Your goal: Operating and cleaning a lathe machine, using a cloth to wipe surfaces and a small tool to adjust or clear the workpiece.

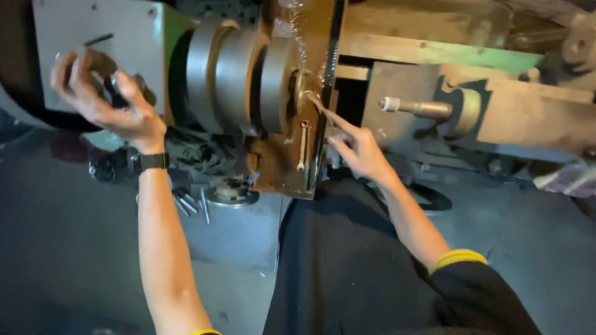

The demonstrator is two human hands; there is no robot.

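I look down at a metal lathe. My left hand is curled around a dark control knob on the pale green headstock at the upper left. A black watch is on that wrist. My right hand reaches toward the round steel chuck. Its index finger stretches out and touches a small shiny part at the chuck's face. That hand grasps nothing.
A rusty brown plate with a hanging wrench stands in front of the chuck. The tailstock spindle points left on the right side. Loose metal tools lie below the headstock. My dark apron fills the bottom middle.
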